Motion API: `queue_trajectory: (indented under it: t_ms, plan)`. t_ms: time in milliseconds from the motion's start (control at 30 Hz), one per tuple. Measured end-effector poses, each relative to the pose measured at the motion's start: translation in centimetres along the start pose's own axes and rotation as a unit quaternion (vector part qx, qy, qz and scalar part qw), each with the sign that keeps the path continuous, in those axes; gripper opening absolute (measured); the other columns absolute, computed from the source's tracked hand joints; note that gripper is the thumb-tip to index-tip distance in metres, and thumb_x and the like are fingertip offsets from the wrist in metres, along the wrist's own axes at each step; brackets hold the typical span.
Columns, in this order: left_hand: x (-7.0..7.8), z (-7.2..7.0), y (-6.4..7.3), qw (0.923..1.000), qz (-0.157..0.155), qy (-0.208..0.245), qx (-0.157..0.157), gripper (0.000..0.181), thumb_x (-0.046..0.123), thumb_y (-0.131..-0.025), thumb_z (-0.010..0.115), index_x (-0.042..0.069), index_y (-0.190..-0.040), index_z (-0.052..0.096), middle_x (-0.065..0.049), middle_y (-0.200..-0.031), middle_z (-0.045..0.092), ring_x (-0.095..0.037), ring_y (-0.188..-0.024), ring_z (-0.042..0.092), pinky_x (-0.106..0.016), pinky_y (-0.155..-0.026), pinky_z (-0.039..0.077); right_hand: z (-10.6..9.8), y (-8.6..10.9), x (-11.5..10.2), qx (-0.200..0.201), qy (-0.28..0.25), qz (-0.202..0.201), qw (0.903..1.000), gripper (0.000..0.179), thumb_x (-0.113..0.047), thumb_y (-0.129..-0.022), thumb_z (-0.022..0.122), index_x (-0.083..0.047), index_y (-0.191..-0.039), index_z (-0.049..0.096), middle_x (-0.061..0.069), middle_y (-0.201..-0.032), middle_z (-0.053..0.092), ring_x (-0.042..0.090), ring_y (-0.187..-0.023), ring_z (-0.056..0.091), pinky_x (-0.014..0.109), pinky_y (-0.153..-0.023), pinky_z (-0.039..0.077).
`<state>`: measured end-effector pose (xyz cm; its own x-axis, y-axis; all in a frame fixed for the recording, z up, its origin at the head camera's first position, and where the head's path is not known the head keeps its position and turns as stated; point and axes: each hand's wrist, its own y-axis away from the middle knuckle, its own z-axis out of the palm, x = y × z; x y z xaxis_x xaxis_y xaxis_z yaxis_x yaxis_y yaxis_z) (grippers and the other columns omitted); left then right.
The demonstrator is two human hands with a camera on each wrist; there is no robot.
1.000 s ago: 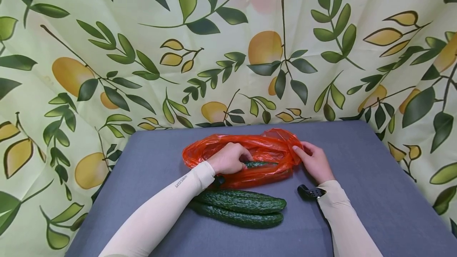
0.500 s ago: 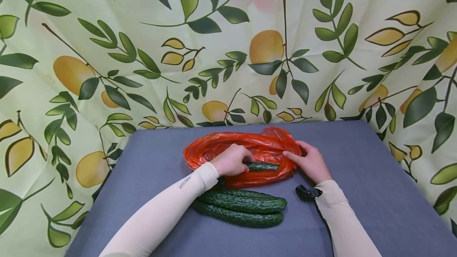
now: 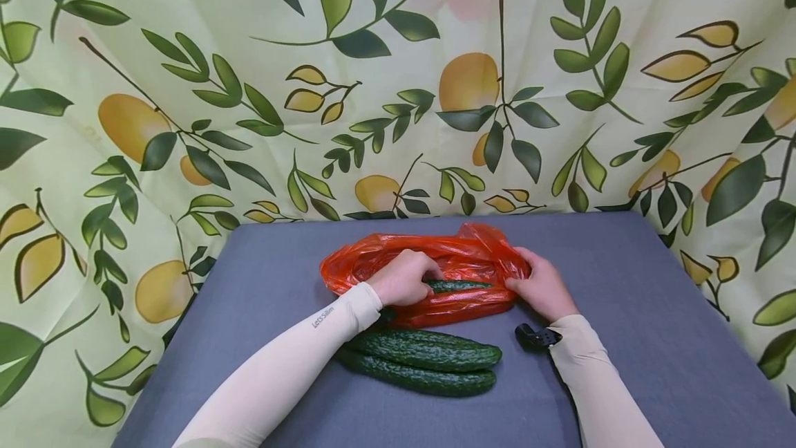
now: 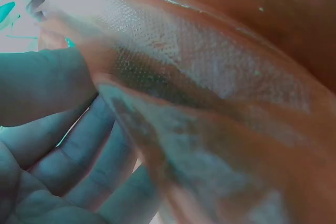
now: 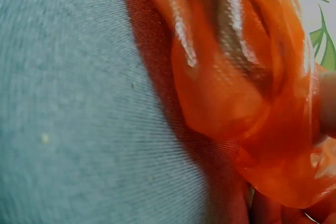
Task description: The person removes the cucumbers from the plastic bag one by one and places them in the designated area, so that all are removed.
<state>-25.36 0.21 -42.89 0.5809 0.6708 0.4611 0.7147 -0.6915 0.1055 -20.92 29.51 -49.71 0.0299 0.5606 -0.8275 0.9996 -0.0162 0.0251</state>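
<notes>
A red plastic bag (image 3: pixel 460 310) lies crumpled on its side, its mouth gaping upward. My left hand (image 3: pixel 404 278) reaches over the near rim into the mouth, thumb and fingers around one end of a dark green cucumber (image 3: pixel 457 285) inside. In the left wrist view, thin film of the bag (image 4: pixel 220 145) hides part of the fingers (image 4: pixel 89 145). At the bag's right end my right hand (image 3: pixel 546 285) pinches the gathered plastic, thumb in front. Two bumpy cucumbers, one (image 3: pixel 429 351) behind the other (image 3: pixel 429 375), lie side by side just in front of the bag, their left ends behind my left forearm.
All this rests on a grey-blue cloth-covered table (image 3: pixel 634 282). A curtain (image 3: pixel 398 88) printed with leaves and oranges hangs along the back and sides. A black strap (image 3: pixel 536 336) sits at my right wrist.
My right hand has shifted its hold on the bag's right end, and the red plastic there has moved with it. My left hand stays at the inside cucumber, which shows a little more at its right end.
</notes>
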Motion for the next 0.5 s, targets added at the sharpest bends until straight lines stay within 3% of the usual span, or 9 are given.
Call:
queue_trajectory:
  t_ms: [133,500]
  plan:
    - [-0.3,-0.2,0.2,0.9998,-0.015,0.004,0.013,0.028,0.004,-0.094,0.074,0.014,-0.119,0.084,0.001,-0.118,0.082,-0.014,-0.108,0.073,-0.035,-0.1,0.061,0.0,0.0,0.2,-0.012,0.01,-0.008,0.9998,0.071,-0.005,-0.093,0.071,0.002,-0.159,0.047,0.03,-0.153,0.058,0.045,-0.133,0.06,0.064,-0.115,0.047]
    - [-0.8,-1.6,0.4,0.9973,-0.029,0.034,0.057,0.027,0.009,-0.098,0.074,0.012,-0.124,0.081,-0.003,-0.12,0.081,-0.018,-0.11,0.075,-0.04,-0.104,0.06,-0.3,0.0,0.3,-0.017,0.022,-0.022,0.9994,0.071,-0.01,-0.094,0.074,0.001,-0.159,0.048,0.029,-0.15,0.061,0.045,-0.131,0.061,0.064,-0.115,0.047]
